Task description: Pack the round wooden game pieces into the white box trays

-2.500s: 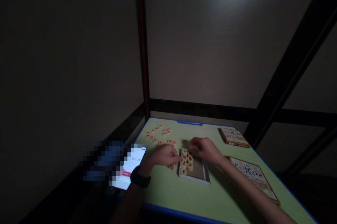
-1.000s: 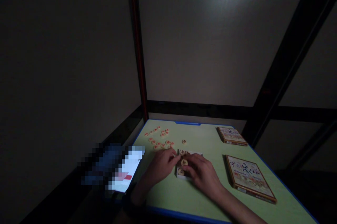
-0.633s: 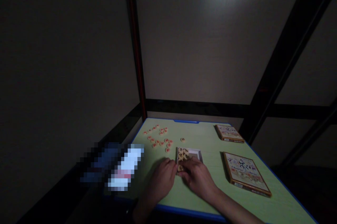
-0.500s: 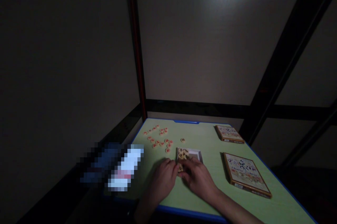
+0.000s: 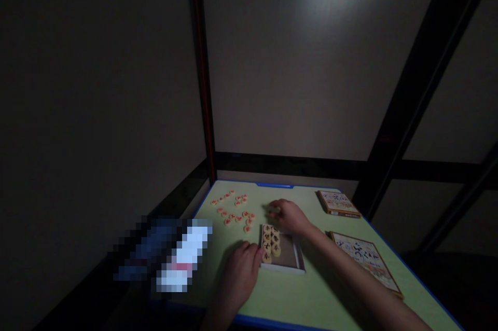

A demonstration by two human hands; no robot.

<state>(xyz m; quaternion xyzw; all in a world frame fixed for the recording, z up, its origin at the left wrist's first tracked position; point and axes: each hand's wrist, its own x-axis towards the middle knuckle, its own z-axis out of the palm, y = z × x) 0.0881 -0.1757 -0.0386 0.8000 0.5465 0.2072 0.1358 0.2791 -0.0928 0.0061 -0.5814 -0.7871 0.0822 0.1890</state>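
Green table (image 5: 272, 302), dim light, runs out of frame at bottom right; both forearms cut off at the bottom edge. Bright screen (image 5: 182, 256) at left is pixelated, unreadable. Right hand (image 5: 287, 215) is over the table just beyond the tray, fingers bent; fingertips dark, can't tell if it pinches anything. Left hand (image 5: 241, 271) has curled fingers at the tray's left edge; can't tell whether gripping or only touching.

Black-marked discs (image 5: 267, 246): round, pale wood-coloured, characters too small to read. They lie flat inside the tray (image 5: 288, 254), left side, two columns side by side, far end partly behind the right hand. Tray is shallow, light-rimmed, brownish bare floor on its right half.

Red-marked discs (image 5: 232, 216) scattered loose on the table, left of and beyond the tray. Far box (image 5: 338, 203) and near box (image 5: 360, 253) sit at right, printed lids, contents hidden; right forearm covers part of the near one.
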